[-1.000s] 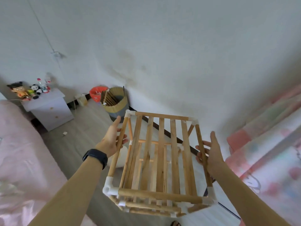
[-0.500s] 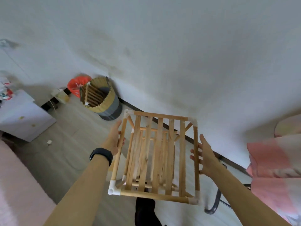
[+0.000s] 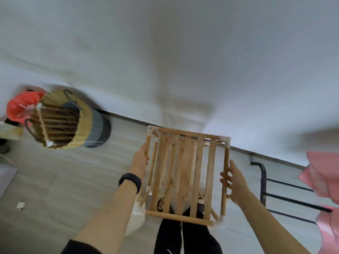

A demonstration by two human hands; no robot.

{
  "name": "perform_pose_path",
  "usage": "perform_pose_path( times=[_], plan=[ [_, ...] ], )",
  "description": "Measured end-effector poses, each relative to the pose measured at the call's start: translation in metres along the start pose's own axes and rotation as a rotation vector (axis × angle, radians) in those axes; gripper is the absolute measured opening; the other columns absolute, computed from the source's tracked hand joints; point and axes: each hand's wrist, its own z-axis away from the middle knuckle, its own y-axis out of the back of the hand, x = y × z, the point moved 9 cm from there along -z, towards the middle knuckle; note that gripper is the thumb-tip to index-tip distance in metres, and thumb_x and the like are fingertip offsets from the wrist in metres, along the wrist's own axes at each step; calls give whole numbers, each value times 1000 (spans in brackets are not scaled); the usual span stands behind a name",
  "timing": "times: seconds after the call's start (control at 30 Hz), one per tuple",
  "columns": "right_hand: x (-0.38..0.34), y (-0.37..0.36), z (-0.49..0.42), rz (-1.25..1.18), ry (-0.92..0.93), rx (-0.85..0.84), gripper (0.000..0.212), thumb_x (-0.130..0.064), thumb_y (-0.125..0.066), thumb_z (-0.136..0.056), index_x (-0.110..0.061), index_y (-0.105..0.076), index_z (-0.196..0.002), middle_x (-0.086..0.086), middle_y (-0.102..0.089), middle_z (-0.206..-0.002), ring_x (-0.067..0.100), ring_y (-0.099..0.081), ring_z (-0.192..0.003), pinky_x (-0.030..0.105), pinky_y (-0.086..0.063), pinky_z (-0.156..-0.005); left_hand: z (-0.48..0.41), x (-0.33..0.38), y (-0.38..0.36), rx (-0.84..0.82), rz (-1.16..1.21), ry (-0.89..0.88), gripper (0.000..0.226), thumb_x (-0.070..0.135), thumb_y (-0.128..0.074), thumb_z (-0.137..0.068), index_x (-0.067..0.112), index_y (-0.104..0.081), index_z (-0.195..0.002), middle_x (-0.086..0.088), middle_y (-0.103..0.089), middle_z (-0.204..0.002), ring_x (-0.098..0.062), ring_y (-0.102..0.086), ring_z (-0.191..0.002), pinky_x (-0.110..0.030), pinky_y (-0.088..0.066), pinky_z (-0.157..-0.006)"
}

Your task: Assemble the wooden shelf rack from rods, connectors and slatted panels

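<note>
The wooden shelf rack (image 3: 185, 173), made of rods, slatted panels and white corner connectors (image 3: 224, 139), hangs in the air in front of me, seen from its top panel down. My left hand (image 3: 140, 159) grips the left side rod, a black band on its wrist. My right hand (image 3: 233, 177) holds the right side rod, fingers wrapped around it. Lower panels show through the slats.
A woven basket (image 3: 82, 121) holding more wooden rods stands on the floor at the left by the wall, a red bag (image 3: 20, 105) behind it. A black metal frame (image 3: 264, 182) and pink fabric (image 3: 324, 173) are at the right. My dark trouser legs (image 3: 183, 235) are below the rack.
The view has swung right and down, blurring the room. The rack, held in both hands, now appears more from above and further right; the bedside cabinet has left the view.
</note>
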Motion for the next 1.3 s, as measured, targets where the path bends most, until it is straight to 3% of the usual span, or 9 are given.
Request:
perform_pose_path(
  times=[0.17,0.3,0.4,0.5,0.7,1.0,1.07,1.17,1.3],
  plan=[
    [-4,-2,-68,-58,-38,48,54,-76,-53,-87,-29,-62,-113,3,-61,-118,23,-57,-102,60,-34,-105,-67,4,-47,-79,-36,50,55,59,-44,-100,21,-58,-137,-6,-58,-136,-32,-54,-126,-34,-39,-94],
    [-19,-2,-111,-64,-48,55,50,-72,-52,-90,-27,-62,-109,4,-60,-119,25,-56,-107,58,-35,-103,-111,8,-77,-112,-98,81,53,58,-43,-101,20,-59,-135,-7,-59,-130,-31,-54,-126,-37,-40,-95],
    [-37,-2,-134,-31,-25,82,53,-70,-51,-93,-22,-63,-111,6,-61,-118,26,-56,-108,56,-38,-103,-131,16,-96,-146,-138,99,37,57,-43,-101,23,-59,-102,-7,-49,-105,-24,-49,-96,-34,-39,-79],
    [-55,-4,-148,-17,-8,93,54,-69,-52,-94,-20,-64,-114,8,-62,-119,27,-58,-111,49,-41,-91,-147,24,-106,-150,-166,89,39,58,-46,-99,21,-58,-103,-7,-46,-100,-22,-45,-90,-34,-39,-75],
    [-74,-8,-172,-28,-19,112,59,-67,-53,-94,-19,-60,-128,5,-62,-117,23,-58,-108,47,-40,-89,-171,42,-124,-154,-201,76,41,61,-49,-96,22,-58,-99,-7,-50,-99,-22,-47,-88,-33,-41,-71],
    [-82,-14,-187,4,13,159,46,-58,-54,-97,-18,-63,-117,4,-65,-113,22,-61,-101,46,-40,-82,-191,54,-124,-161,-282,66,43,63,-48,-96,21,-55,-97,-7,-51,-97,-23,-47,-89,-41,-40,-87],
    [-84,-15,-183,47,29,171,41,-52,-54,-99,-16,-63,-115,7,-64,-116,22,-60,-102,45,-42,-82,-186,60,-127,-195,-316,39,41,60,-45,-99,21,-58,-106,-5,-53,-105,-23,-50,-98,-42,-41,-92],
    [-92,-16,-167,133,72,125,29,-42,-50,-103,-22,-60,-122,7,-58,-133,31,-53,-123,54,-44,-102,-173,70,-133,-272,-408,-25,57,55,-45,-101,20,-45,-146,-6,-48,-144,-30,-42,-136,-47,-31,-113],
    [-111,-13,-127,322,164,76,45,-36,-51,-103,-30,-49,-148,2,-51,-148,32,-44,-137,55,-39,-111,-142,90,-135,-393,-569,-117,58,46,-46,-104,13,-42,-151,-7,-39,-157,-25,-35,-145,-39,-25,-118]
  ],
)
